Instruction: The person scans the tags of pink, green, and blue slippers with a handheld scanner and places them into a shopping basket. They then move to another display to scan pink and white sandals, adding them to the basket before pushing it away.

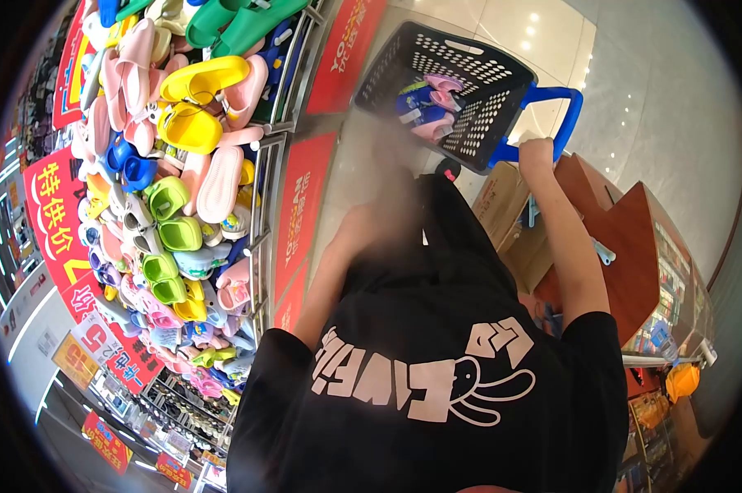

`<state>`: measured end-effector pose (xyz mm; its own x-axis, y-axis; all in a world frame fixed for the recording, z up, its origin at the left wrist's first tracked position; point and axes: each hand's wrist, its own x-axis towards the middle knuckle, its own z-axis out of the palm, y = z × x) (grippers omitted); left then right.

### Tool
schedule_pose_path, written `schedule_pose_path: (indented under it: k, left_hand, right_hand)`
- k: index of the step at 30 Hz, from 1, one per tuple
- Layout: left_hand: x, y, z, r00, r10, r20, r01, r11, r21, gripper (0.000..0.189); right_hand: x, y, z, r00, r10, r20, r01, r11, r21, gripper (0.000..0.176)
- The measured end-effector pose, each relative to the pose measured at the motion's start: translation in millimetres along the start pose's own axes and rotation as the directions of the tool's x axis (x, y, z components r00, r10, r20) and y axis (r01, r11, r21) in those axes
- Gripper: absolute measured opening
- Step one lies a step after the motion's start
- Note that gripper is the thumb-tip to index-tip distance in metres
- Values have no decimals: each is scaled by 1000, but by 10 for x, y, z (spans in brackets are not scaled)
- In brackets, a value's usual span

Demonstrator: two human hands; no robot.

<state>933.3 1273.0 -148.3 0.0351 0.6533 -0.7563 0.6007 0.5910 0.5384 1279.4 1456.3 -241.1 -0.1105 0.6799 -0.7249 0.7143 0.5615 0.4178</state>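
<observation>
My right hand [537, 156] is closed around the blue handle [566, 123] of a black perforated shopping basket [490, 86]. Inside the basket lie pink slippers [433, 125] and something blue. In front of my dark trousers is my left hand [369, 226], its fingers lost in a blurred patch. Whether that hand holds anything cannot be made out. To its left rises a heaped display of clogs and slippers, among them yellow clogs [192, 127], lime green clogs [179, 234] and a pale pink slipper [220, 185].
Metal rails [282, 156] and red sign panels [305, 193] edge the shoe display. Right of me stand an open cardboard box [506, 205] and a reddish-brown display stand [613, 234]. Shiny tiled floor [650, 90] lies beyond the basket.
</observation>
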Motion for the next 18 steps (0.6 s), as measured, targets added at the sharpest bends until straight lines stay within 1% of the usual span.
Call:
schedule_pose_path:
  k: [1, 2, 4, 6, 7, 8, 10, 12, 14, 15, 16, 17, 18]
  left_hand:
    - [36, -55, 0, 1000, 19, -8, -19, 997, -71, 45]
    - [62, -112, 6, 1000, 21, 0, -21, 998, -67, 45]
    - [57, -55, -36, 999, -45, 20, 46, 996, -73, 46]
    - [9, 88, -135, 997, -69, 24, 70, 996, -46, 46]
    - [-9, 148, -191, 995, -95, 22, 96, 995, -18, 46]
    - [9, 138, -202, 995, -99, 17, 100, 995, -17, 46]
    - [69, 91, -198, 997, -69, 17, 67, 995, 75, 47]
    - [116, 50, -204, 997, -72, 24, 71, 996, 47, 47]
    - [150, 34, -196, 997, -74, 35, 74, 997, 15, 47]
    - [137, 85, -217, 997, -79, 24, 78, 995, 59, 47]
    - [128, 111, -233, 996, -85, 13, 83, 991, 103, 47]
    - [130, 91, -230, 996, -88, 16, 86, 991, 100, 47]
    - [138, 56, -219, 995, -100, 19, 97, 991, 96, 48]
  right_hand:
    - [60, -26, 27, 999, -19, -31, 19, 1000, 0, 18]
    - [93, -32, 71, 997, -36, -62, 36, 999, -2, 18]
    - [35, -97, 44, 998, -34, -47, 35, 999, 14, 17]
    - [-36, -173, 44, 986, -62, -156, 71, 996, 49, 16]
    - [-7, -242, 42, 999, -28, -16, 29, 997, 68, 17]
    - [7, -267, 43, 999, -32, -20, 33, 997, 70, 17]
    - [-52, -283, 0, 999, -19, -30, 21, 996, 87, 16]
    - [-51, -243, -11, 999, -15, -43, 19, 996, 92, 16]
    - [-28, -179, 17, 997, -65, -38, 67, 996, 54, 16]
    - [-37, -169, 31, 997, -65, -35, 67, 996, 52, 16]
    - [-69, -173, 53, 993, -120, -16, 120, 991, 52, 17]
    - [-114, -193, 80, 985, -174, 4, 173, 983, 52, 17]
    - [-184, -259, 127, 984, -176, 7, 175, 983, 50, 17]
